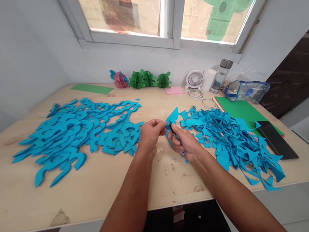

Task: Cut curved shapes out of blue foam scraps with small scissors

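My right hand [186,142] is wrapped round a pair of scissors [176,138] with grey-blue handles; the short dark blades point up and away from me. Blue paper [173,116] sits at the blades, its pointed corner sticking up beyond them. Pinched fingers of my left hand [152,135] hold this paper at its left side, though the grip itself is mostly hidden. To the left spreads a big heap of curved blue cut-outs [66,131], with a smaller group of them [121,138] close by my left hand. Blue paper scraps [226,132] pile up right of my right hand.
Along the wall stand a pink paper figure [120,79], green paper figures [147,78], a small white fan [194,79] and a glass bottle [221,77]. A clear pouch [248,91], green sheets [237,110] and a black flat object [277,140] lie at the right.
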`<control>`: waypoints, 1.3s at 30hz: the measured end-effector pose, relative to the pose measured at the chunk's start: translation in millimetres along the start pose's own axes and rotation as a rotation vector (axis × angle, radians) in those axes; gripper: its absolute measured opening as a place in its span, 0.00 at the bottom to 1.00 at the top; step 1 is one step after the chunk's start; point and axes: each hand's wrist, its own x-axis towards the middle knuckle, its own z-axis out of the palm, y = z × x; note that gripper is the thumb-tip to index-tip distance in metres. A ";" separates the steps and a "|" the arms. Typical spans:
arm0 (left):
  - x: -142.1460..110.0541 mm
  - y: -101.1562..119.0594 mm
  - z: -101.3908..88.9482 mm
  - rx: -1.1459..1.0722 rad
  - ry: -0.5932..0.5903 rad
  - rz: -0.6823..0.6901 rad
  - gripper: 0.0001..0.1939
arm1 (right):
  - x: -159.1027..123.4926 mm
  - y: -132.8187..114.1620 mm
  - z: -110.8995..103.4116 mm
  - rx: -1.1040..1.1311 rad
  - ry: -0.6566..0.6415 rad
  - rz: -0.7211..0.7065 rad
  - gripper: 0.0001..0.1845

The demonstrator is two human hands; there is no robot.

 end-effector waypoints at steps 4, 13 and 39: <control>-1.4 1.0 0.7 0.006 0.006 -0.003 0.09 | -0.9 -0.1 1.1 0.004 0.001 -0.012 0.25; -4.5 3.5 2.2 -0.005 0.008 -0.013 0.09 | -0.6 0.7 1.6 -0.013 -0.012 0.007 0.25; -6.8 2.6 7.3 -0.019 -0.038 -0.012 0.09 | 0.3 1.4 3.9 0.024 0.049 -0.019 0.25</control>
